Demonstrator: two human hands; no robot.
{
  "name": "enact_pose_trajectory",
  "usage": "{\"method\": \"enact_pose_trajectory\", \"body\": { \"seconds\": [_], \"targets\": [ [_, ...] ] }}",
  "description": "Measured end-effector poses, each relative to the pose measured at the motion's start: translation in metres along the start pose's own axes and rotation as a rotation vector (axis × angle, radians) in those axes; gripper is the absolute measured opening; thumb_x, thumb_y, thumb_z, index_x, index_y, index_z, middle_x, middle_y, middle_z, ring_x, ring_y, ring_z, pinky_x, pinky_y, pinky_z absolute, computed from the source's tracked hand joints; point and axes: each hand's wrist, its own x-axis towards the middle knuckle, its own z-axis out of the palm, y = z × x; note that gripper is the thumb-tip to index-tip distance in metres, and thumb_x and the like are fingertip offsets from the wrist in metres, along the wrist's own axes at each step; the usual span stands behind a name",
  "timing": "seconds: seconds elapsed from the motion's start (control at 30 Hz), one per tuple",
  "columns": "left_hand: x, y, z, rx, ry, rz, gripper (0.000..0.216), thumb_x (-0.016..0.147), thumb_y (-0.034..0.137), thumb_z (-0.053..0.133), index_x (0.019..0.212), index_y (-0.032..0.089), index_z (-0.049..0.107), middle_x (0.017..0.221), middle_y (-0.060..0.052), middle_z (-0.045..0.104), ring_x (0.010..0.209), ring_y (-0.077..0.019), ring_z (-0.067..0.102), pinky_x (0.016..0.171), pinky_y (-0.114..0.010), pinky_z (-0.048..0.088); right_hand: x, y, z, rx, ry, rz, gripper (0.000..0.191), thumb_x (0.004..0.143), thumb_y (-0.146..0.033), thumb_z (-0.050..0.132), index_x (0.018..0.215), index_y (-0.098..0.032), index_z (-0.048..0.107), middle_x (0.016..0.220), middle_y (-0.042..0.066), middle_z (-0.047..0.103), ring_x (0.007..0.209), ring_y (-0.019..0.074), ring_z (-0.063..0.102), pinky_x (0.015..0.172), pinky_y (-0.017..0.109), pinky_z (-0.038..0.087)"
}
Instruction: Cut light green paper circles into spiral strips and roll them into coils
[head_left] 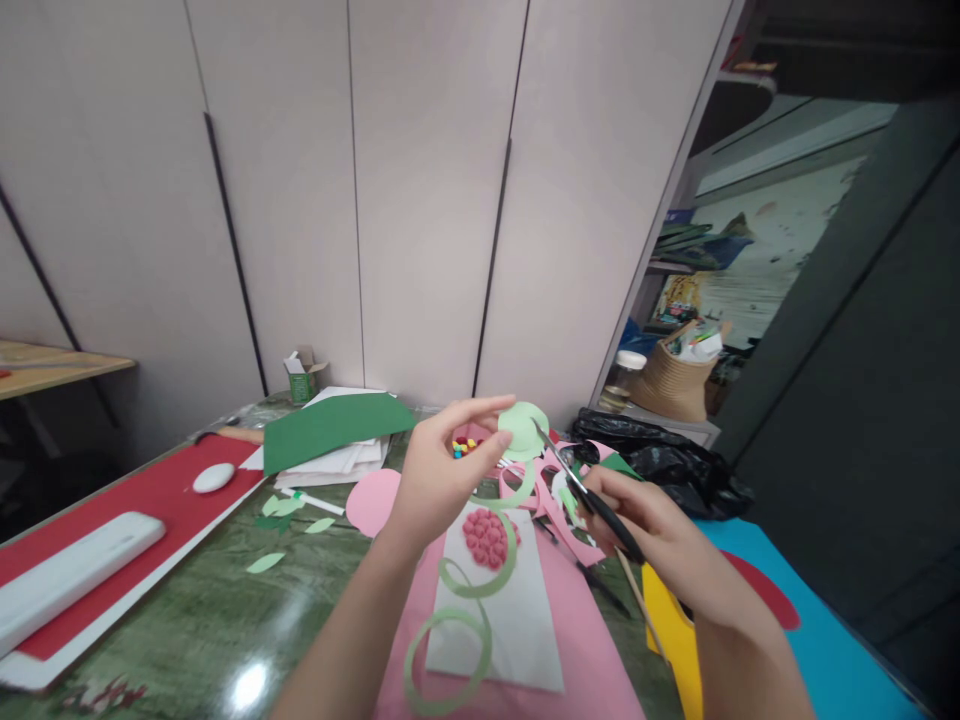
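My left hand (457, 460) pinches a light green paper disc (519, 425) between thumb and fingers, held up above the table. In my right hand (637, 515) is a pair of scissors (592, 490), its blades pointing up and left at the disc's right part. A curling strip of light green paper (450, 615) hangs in loops below the disc. Beneath it, a white sheet (517, 640) bears a cluster of pink rolled paper roses (489, 538) and lies on pink paper (600, 670).
Pink paper scraps (562, 520) lie right of centre, near a black plastic bag (660, 460). Small green paper leaves (266, 563), a pink disc (371, 500) and dark green paper (337, 428) are left. Red board (187, 530) holds a white device (82, 575).
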Motion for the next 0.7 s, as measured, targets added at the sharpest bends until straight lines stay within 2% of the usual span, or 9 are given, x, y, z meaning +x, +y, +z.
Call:
{"method": "enact_pose_trajectory", "body": {
  "seconds": [0.23,0.57,0.7],
  "targets": [
    [-0.0012,0.0018,-0.0014,0.102,-0.069,-0.012,0.026,0.081,0.025,0.065,0.106,0.027,0.071,0.092,-0.004,0.067,0.086,-0.0165,0.06,0.079,-0.029,0.049,0.0019,0.0006,0.0005,-0.037,0.023,-0.003,0.036,0.093,-0.048,0.046,0.071,-0.02,0.044,0.068,-0.002,0.042,0.062,0.013,0.037,0.055,0.024,0.029],
    [-0.0009,0.0034,-0.0016,0.109,-0.074,0.004,0.028,0.082,0.024,0.062,0.108,0.027,0.07,0.092,-0.004,0.067,0.087,-0.0173,0.06,0.08,-0.031,0.049,-0.0002,0.002,0.0001,-0.023,0.0,-0.011,0.036,0.095,-0.049,0.041,0.073,-0.021,0.041,0.068,-0.003,0.04,0.061,0.0127,0.033,0.056,0.026,0.026],
    [-0.0005,0.0027,-0.0012,0.105,-0.061,0.01,0.028,0.082,0.025,0.063,0.109,0.026,0.07,0.088,-0.004,0.066,0.084,-0.0167,0.061,0.073,-0.028,0.049,-0.0015,0.0024,-0.0016,-0.034,-0.019,-0.02,0.035,0.095,-0.049,0.042,0.074,-0.021,0.041,0.068,-0.003,0.04,0.062,0.0126,0.033,0.055,0.026,0.025]
  ]
}}
